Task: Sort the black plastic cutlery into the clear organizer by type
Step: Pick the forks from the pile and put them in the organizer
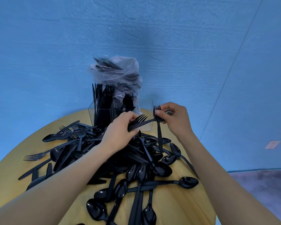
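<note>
Forks in both hands, above the table's [182,202] far edge! Left hand [120,132] curls its fingers round a bunch of forks [139,121], tines up. Right hand [175,118] pinches a single fork [158,122] near its tines, handle hanging down. Just behind sits the clear organizer [146,105], cutlery upright in its left compartments. Loose cutlery pile [136,161] covers the table's middle, bag [120,73] beyond.

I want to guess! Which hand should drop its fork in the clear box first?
Probably the right hand: its fork is pinched upright beside the clear organizer. The left hand holds its fork sideways.
</note>
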